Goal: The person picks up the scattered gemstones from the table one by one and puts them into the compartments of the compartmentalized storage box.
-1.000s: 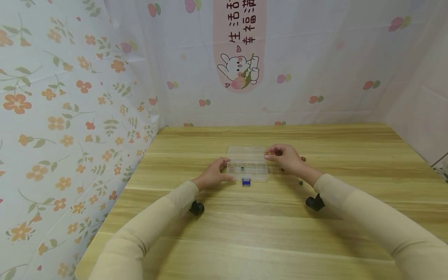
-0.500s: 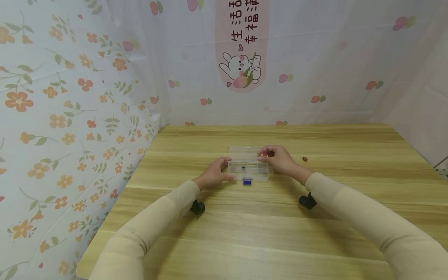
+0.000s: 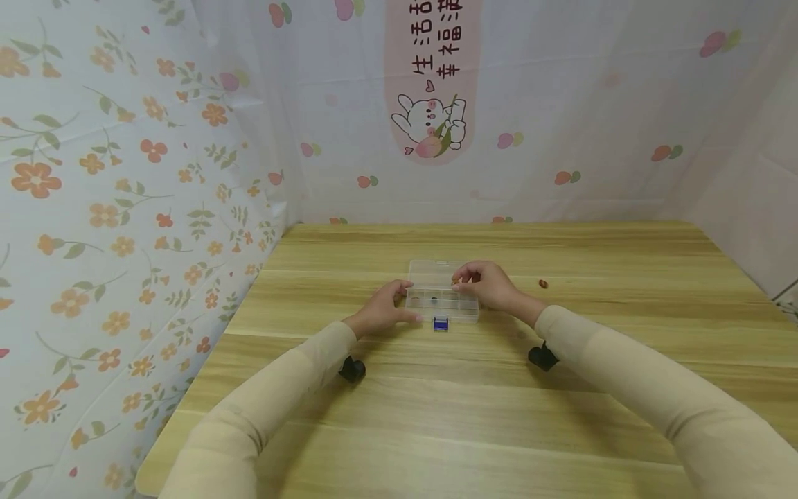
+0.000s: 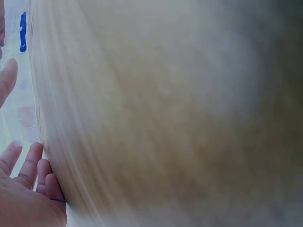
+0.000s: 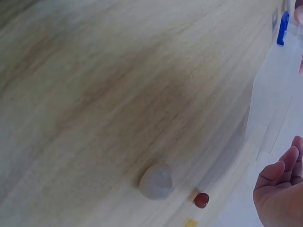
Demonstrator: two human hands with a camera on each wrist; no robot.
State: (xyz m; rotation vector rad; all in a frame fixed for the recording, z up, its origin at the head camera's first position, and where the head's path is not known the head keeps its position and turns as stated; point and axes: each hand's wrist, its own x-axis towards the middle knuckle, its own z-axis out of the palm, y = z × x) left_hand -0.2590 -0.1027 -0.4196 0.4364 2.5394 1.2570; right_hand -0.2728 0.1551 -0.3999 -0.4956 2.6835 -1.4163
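Observation:
A clear plastic compartment box lies on the table, its lid folded back and its blue latch at the front. My left hand grips the left end, thumb along the front and fingers at the back corner. Over the right half of the compartments, my right hand pinches a small orange stone between thumb and fingertips. A small dark stone sits in one compartment. Through the box wall in the left wrist view shows a pinkish stone.
A reddish-brown stone lies on the wooden table, right of the box. In the right wrist view, a pale rounded stone and a bit of yellow lie near it. A printed curtain hangs behind the table.
My right hand has moved left from the box's right edge to over the compartments, carrying the orange stone. The left hand has kept its grip on the box.

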